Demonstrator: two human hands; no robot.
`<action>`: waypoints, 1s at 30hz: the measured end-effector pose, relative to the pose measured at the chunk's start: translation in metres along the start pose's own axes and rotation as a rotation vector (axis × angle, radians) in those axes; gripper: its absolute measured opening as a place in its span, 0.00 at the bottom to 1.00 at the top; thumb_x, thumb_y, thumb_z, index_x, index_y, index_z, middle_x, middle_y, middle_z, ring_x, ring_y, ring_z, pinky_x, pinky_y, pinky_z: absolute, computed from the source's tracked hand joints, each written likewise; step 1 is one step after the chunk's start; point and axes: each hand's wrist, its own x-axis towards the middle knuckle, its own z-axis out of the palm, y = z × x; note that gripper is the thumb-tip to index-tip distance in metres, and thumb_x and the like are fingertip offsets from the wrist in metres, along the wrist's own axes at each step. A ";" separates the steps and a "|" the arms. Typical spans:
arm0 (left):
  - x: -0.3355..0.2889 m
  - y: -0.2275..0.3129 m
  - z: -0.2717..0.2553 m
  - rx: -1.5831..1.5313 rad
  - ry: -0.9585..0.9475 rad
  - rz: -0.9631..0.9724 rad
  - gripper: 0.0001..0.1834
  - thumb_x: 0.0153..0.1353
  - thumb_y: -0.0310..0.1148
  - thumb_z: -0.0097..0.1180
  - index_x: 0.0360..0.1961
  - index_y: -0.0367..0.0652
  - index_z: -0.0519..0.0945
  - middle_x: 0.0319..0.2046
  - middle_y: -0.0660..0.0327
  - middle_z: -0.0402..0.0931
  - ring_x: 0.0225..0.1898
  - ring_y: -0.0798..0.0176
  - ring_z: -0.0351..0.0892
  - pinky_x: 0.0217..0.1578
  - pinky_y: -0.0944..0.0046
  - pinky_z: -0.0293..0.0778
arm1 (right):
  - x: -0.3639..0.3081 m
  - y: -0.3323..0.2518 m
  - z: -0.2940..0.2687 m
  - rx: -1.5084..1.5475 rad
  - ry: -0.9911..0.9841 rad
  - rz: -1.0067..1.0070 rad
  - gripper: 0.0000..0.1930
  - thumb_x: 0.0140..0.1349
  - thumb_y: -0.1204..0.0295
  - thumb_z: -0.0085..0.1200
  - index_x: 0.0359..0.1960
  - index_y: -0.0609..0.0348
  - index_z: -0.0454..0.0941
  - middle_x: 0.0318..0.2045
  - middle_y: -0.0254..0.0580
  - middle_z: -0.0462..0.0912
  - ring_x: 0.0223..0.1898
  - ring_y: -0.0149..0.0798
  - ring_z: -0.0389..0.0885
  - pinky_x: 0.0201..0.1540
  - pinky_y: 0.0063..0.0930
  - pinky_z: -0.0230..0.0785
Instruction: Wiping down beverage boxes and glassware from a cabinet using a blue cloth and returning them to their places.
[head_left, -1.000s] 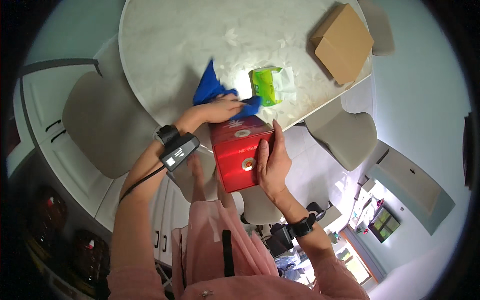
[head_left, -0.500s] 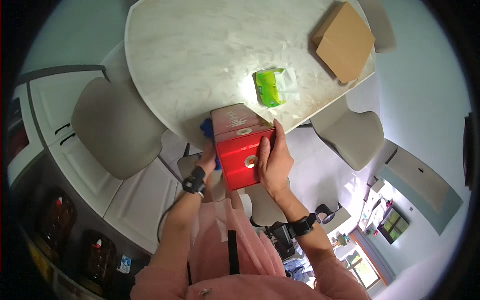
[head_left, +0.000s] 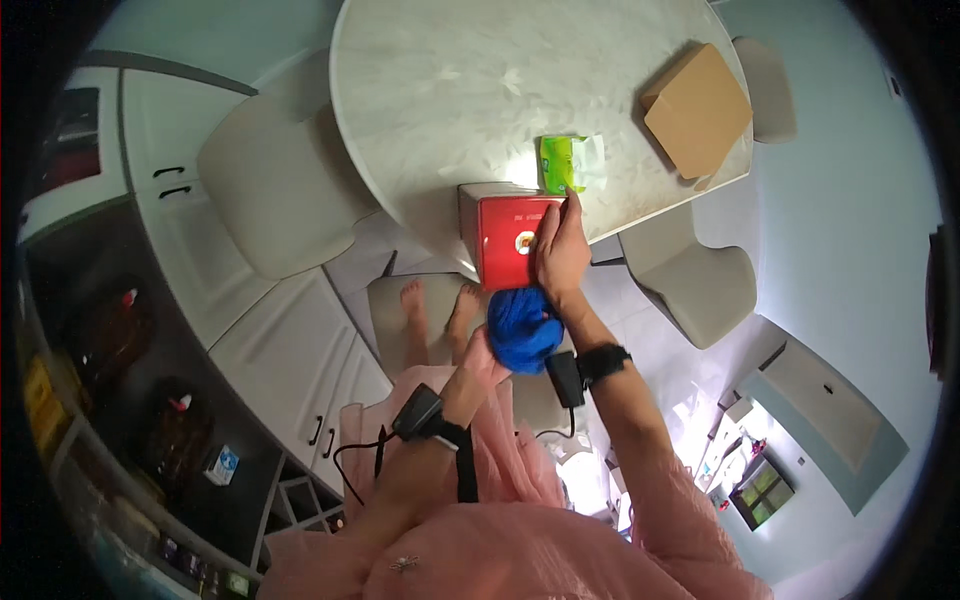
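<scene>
A red box point(head_left: 508, 243) with a round emblem sits at the near edge of the table. My right hand point(head_left: 563, 252) is closed on its right side, thumb on the front face and fingers round the edge. Just below the box, my left hand point(head_left: 482, 362) grips a bunched blue cloth point(head_left: 524, 330). The cloth is close under the box's lower edge; whether they touch I cannot tell. Behind the box lies a green and white soft pack point(head_left: 562, 165), near my right fingertips.
The pale round-ended table point(head_left: 430, 110) carries a brown cardboard box point(head_left: 700, 115) at its far right. Beige chairs stand at the left point(head_left: 275, 185) and right point(head_left: 700, 270). My bare feet point(head_left: 462, 308) show against another chair seat point(head_left: 392, 335). White cabinets point(head_left: 285, 360) line the left.
The red box has moved away from me and to the right, its front now facing me more squarely. My left hand has brought the blue cloth from the box's left side to below it.
</scene>
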 end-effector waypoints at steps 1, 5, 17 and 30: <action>-0.019 -0.008 0.023 -0.003 0.109 0.035 0.26 0.62 0.42 0.35 0.54 0.32 0.66 0.50 0.47 0.70 0.49 0.51 0.73 0.53 0.53 0.67 | 0.003 0.009 -0.003 -0.011 0.000 -0.003 0.23 0.65 0.59 0.36 0.59 0.55 0.59 0.44 0.57 0.75 0.43 0.56 0.75 0.42 0.42 0.67; -0.044 -0.002 0.094 0.162 -0.173 0.165 0.30 0.61 0.44 0.35 0.55 0.30 0.64 0.52 0.42 0.67 0.52 0.48 0.69 0.55 0.51 0.64 | 0.013 0.021 -0.014 0.065 -0.108 0.018 0.23 0.65 0.58 0.36 0.58 0.56 0.59 0.44 0.58 0.75 0.43 0.56 0.75 0.44 0.42 0.66; -0.157 0.007 0.222 0.386 0.065 0.751 0.22 0.64 0.37 0.35 0.54 0.36 0.66 0.51 0.53 0.69 0.54 0.54 0.68 0.59 0.53 0.59 | -0.130 -0.162 -0.137 1.040 -1.069 -0.538 0.46 0.55 0.49 0.51 0.66 0.63 0.42 0.63 0.49 0.54 0.64 0.42 0.53 0.64 0.35 0.43; -0.483 -0.078 0.350 0.987 1.804 3.015 0.45 0.50 0.41 0.63 0.62 0.33 0.51 0.59 0.41 0.51 0.62 0.42 0.48 0.60 0.51 0.49 | -0.206 -0.263 -0.123 1.082 -1.230 -0.492 0.19 0.52 0.65 0.54 0.43 0.63 0.72 0.35 0.38 0.77 0.38 0.32 0.74 0.45 0.27 0.65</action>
